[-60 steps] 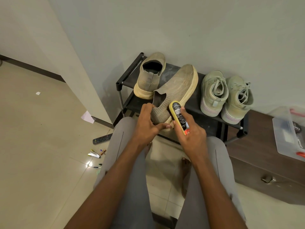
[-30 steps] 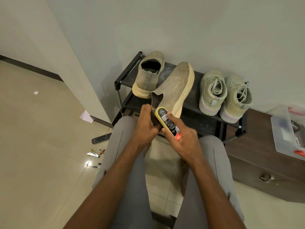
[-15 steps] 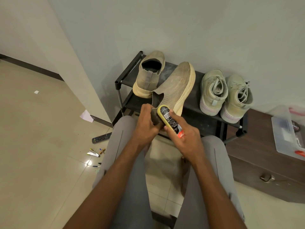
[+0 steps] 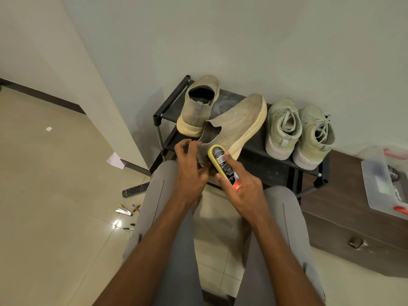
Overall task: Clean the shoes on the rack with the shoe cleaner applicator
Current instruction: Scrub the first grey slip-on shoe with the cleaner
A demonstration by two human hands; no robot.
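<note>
Sitting before the rack [image 4: 287, 161], the person is at work on one of four shoes; the pale laced pair [image 4: 298, 131] at its right end and the other tan slip-on [image 4: 199, 107] at its left stand untouched, so most of the job looks undone. The tilted slip-on [image 4: 237, 122] lies toe toward the wall, heel hanging off the front edge, much as it did two seconds ago. The right hand [image 4: 247, 191] is wrapped around the yellow applicator [image 4: 223, 164], which has slid from the sole side back to the heel over those two seconds. The left hand [image 4: 189, 171] holds the heel collar, but its fingers have loosened and spread in the last half second, perhaps regripping. I judge scrubbing has reached the heel and the shoe may soon be turned.
</note>
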